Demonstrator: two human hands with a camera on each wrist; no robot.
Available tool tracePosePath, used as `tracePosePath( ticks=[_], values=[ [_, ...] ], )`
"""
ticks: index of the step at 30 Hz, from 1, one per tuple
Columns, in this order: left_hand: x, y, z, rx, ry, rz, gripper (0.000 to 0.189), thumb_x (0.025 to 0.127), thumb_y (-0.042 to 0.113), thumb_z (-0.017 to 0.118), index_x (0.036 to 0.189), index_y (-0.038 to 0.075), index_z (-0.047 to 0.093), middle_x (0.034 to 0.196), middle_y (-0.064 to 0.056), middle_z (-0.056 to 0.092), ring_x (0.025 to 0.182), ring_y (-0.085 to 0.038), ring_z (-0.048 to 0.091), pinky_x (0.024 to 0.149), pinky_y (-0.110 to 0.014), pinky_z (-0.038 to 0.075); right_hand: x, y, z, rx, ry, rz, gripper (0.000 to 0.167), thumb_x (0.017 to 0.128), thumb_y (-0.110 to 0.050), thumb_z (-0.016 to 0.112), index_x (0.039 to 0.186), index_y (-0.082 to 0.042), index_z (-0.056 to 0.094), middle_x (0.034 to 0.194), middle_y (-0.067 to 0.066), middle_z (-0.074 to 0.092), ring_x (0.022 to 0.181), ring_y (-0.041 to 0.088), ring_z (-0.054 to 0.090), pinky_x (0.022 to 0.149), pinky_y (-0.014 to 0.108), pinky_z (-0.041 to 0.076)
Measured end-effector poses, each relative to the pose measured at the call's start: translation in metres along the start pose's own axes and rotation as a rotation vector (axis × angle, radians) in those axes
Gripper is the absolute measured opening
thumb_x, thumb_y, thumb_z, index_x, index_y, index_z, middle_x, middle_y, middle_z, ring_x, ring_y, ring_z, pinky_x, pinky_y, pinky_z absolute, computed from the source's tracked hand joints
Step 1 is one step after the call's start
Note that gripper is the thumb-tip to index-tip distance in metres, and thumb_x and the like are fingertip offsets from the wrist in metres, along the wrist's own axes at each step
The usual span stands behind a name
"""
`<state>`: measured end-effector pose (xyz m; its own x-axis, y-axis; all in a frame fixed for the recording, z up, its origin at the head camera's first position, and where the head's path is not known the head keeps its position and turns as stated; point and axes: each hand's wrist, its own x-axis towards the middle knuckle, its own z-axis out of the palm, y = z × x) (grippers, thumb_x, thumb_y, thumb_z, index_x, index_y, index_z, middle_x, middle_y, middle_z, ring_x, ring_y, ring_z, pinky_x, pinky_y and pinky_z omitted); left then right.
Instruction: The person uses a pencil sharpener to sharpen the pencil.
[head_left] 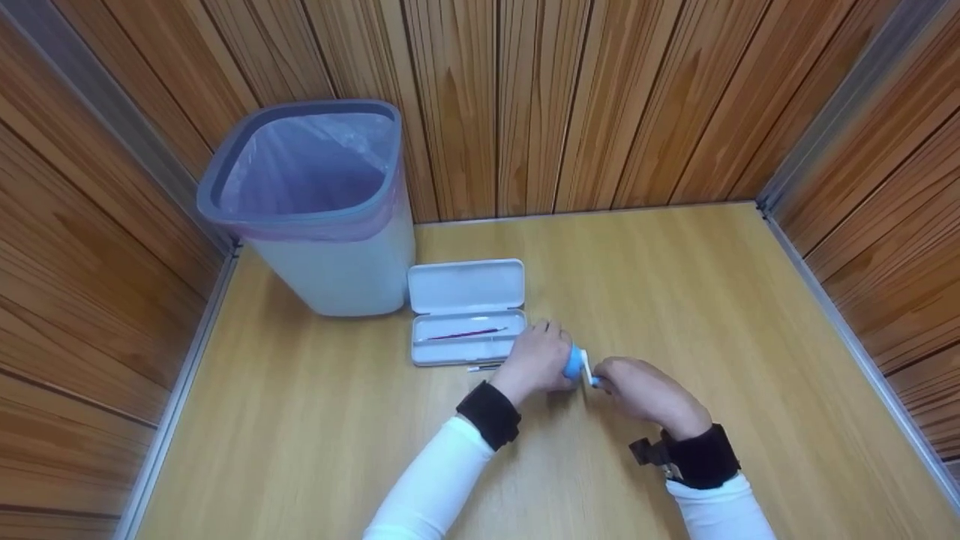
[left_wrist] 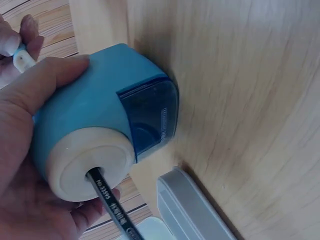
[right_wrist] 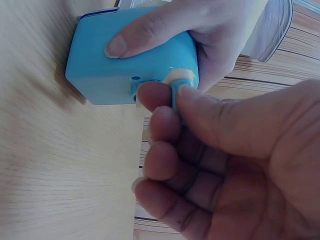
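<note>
A blue crank pencil sharpener stands on the table, its dark see-through shavings drawer showing in the left wrist view. My left hand grips its body, thumb over one side and fingers round the other. From the round cream front sticks a dark pencil with pale lettering; its tip is hidden inside. On the opposite side, my right hand pinches the blue knob of the white crank arm between thumb and index finger, the other fingers curled below.
An open white pencil case lies left of the sharpener, with a dark red pencil inside. Another pencil lies along its front edge, partly behind the left hand. A lined waste bin stands at the back left, against wood-panelled walls.
</note>
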<state>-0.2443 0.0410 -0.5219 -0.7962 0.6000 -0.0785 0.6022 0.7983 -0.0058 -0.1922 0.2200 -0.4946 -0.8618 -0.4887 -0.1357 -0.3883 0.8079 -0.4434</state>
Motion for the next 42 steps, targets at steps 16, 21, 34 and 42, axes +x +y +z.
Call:
tracePosePath(
  ticks=[16,21,34,42],
  values=[
    [0.0,0.005,0.003,0.004,0.019,0.029,0.058,0.079,0.051,0.077,0.115,0.009,0.06,0.102,-0.004,0.061,0.093,-0.018,0.057,0.08,-0.03,0.048,0.003,0.0,-0.012,-0.014,0.112,-0.033,0.009,0.095,-0.004,0.062,0.092,-0.007,0.069,0.073,-0.006,0.051,0.066,0.012,0.047,0.062,0.029,0.044],
    [-0.001,0.005,0.003,-0.008,0.026,0.059,0.06,0.08,0.049,0.077,0.119,0.008,0.058,0.105,-0.004,0.061,0.096,-0.019,0.057,0.084,-0.031,0.048,0.01,0.006,-0.013,-0.025,0.168,-0.039,0.013,0.098,-0.006,0.058,0.093,-0.006,0.07,0.076,-0.006,0.054,0.07,0.011,0.051,0.067,0.032,0.049],
    [0.001,0.003,0.007,-0.023,0.008,0.068,0.06,0.081,0.049,0.076,0.121,0.008,0.057,0.106,-0.005,0.06,0.098,-0.019,0.055,0.088,-0.033,0.048,0.033,0.023,-0.014,0.031,0.116,0.074,0.026,0.099,-0.003,0.054,0.123,-0.001,0.064,0.104,0.008,0.064,0.097,0.025,0.061,0.088,0.043,0.051],
    [0.0,0.003,0.009,0.008,0.034,0.075,0.065,0.08,0.05,0.076,0.124,0.007,0.057,0.109,-0.005,0.06,0.099,-0.019,0.056,0.088,-0.032,0.048,0.048,0.034,-0.003,0.101,0.116,0.114,0.024,0.101,-0.007,0.051,0.119,-0.006,0.068,0.096,0.006,0.065,0.084,0.019,0.055,0.082,0.039,0.049]
  ],
)
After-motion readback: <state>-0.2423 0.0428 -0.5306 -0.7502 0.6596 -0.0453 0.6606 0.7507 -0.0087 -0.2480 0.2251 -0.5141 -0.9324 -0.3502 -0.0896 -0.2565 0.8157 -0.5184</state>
